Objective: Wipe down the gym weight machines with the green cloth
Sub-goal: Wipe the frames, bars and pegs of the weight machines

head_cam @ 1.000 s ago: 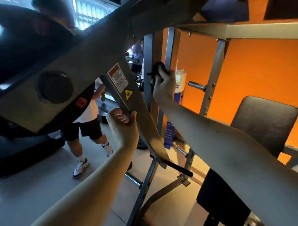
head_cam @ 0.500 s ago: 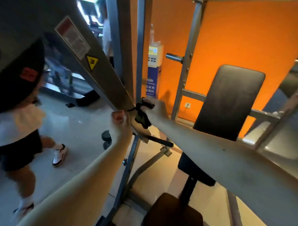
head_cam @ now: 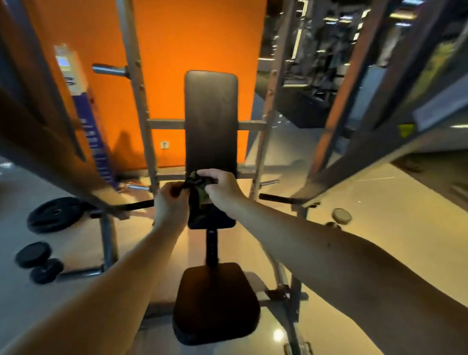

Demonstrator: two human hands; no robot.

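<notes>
The green cloth (head_cam: 200, 191) was held bunched between the left hand (head_cam: 169, 204) and the right hand (head_cam: 222, 190), fingers of both curled closed on it, in front of the lower edge of the back pad (head_cam: 211, 119). No wiping contact was visible; the pad, the seat (head_cam: 215, 301) and the frame were judged still to be wiped.

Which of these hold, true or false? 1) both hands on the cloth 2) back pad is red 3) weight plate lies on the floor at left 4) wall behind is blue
1) Both the left hand and right hand grip the crumpled green cloth: true.
2) The upright padded backrest is red: false, it is black.
3) A round black weight plate lies on the floor at left: true.
4) The wall is blue: false, orange.
</notes>
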